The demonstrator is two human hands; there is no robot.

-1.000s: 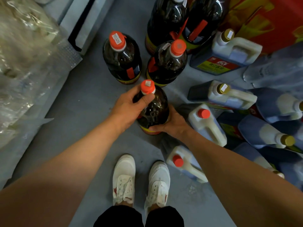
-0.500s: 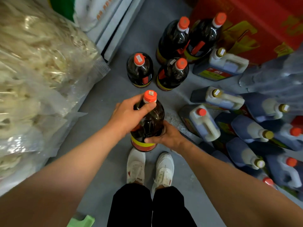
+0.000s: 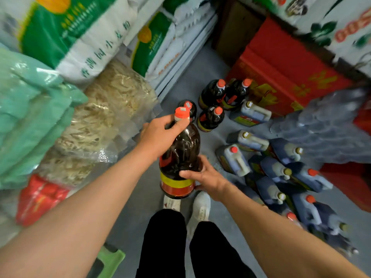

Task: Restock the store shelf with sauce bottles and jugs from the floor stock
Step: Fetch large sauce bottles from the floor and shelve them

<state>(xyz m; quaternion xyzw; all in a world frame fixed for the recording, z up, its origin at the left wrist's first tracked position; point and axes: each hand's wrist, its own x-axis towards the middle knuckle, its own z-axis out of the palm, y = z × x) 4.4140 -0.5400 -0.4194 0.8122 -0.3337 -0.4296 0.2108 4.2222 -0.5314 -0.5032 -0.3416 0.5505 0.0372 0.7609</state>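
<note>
Left hand [image 3: 158, 135] clamped round neck of dark orange-capped plastic sauce bottle [image 3: 181, 155]; right hand [image 3: 202, 175] gripped on lower body. Bottle held above floor. Advised: base supported, bottle kept upright until shelved.

Dark sauce bottle [image 3: 181, 157] — orange cap, upright, held above floor
</note>
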